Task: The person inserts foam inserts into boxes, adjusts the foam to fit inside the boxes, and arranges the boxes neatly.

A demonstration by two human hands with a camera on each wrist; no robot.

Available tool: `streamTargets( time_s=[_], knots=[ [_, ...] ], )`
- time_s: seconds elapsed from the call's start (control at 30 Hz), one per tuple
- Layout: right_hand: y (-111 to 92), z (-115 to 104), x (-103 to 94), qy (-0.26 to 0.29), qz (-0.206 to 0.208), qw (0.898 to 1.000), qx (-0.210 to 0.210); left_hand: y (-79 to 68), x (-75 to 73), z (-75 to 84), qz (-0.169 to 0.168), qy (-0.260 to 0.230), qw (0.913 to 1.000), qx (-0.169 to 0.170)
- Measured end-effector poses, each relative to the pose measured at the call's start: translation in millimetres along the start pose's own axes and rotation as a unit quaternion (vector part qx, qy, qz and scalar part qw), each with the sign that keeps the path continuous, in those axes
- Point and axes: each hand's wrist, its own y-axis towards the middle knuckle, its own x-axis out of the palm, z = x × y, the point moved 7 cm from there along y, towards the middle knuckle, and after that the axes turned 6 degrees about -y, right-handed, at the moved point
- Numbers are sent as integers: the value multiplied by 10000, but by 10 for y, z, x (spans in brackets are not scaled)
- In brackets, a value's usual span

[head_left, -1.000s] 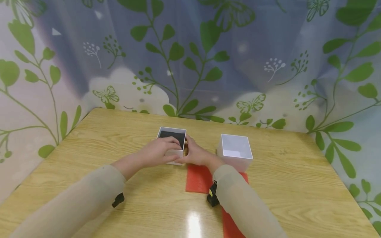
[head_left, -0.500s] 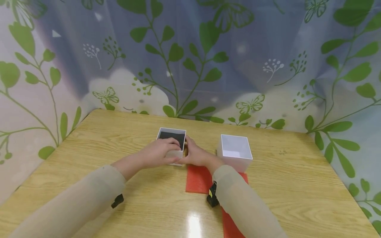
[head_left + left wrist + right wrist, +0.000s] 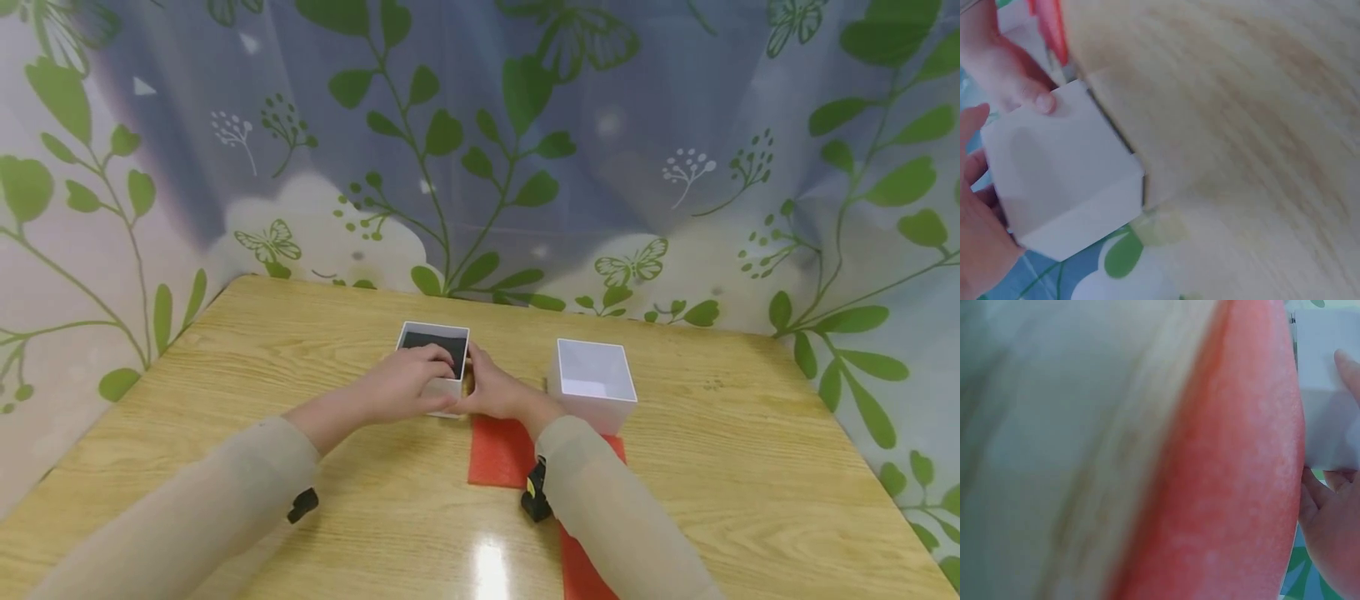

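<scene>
A white open box [image 3: 442, 390] with a flat black piece [image 3: 431, 340] inside stands on the wooden table. My left hand [image 3: 405, 385] reaches over the near rim with bent fingers dipping in beside the black piece; the fingertips are hidden, so I cannot tell what they hold. The right hand [image 3: 495, 390] grips the box's right side, fingers along the side and thumb by the near corner. In the left wrist view, the left hand [image 3: 982, 237] curls at the rim of the box [image 3: 1060, 162], while the right hand's thumb [image 3: 1041, 100] presses its outer face.
To the right stands a second white open box [image 3: 592, 396]. Red foam sheet [image 3: 501, 454] lies beneath the right forearm and reaches to the table's near part. A patterned curtain [image 3: 480, 167] hangs behind the wooden table [image 3: 337, 325]. Blurred red foam [image 3: 1222, 475] fills much of the right wrist view.
</scene>
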Motion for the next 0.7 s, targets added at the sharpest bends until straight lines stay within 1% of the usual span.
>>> streamTargets(
  time_s=[0.07, 0.13, 0.2, 0.37, 0.43, 0.53, 0.7],
  knots=[
    [9, 3, 4, -10, 12, 10000, 23, -36, -51, -11, 171, 296, 9994, 63],
    [13, 5, 9, -33, 19, 10000, 78, -93, -113, -33, 309, 603, 9977, 15],
    [9, 8, 12, -26, 36, 9999, 134, -153, -158, -77, 332, 851, 9957, -179],
    [14, 10, 18, -7, 74, 9999, 68, -298, -251, -176, 439, 1310, 9892, -487],
    [21, 8, 18, 34, 73, 10000, 38, -335, -264, -219, 419, 1443, 9869, -581],
    [22, 15, 14, 66, 90, 9999, 108, -358, -270, -247, 335, 1529, 9858, -600],
    [3, 21, 25, 42, 63, 9999, 123, -334, -256, -199, 256, 1546, 9865, -477]
  ],
)
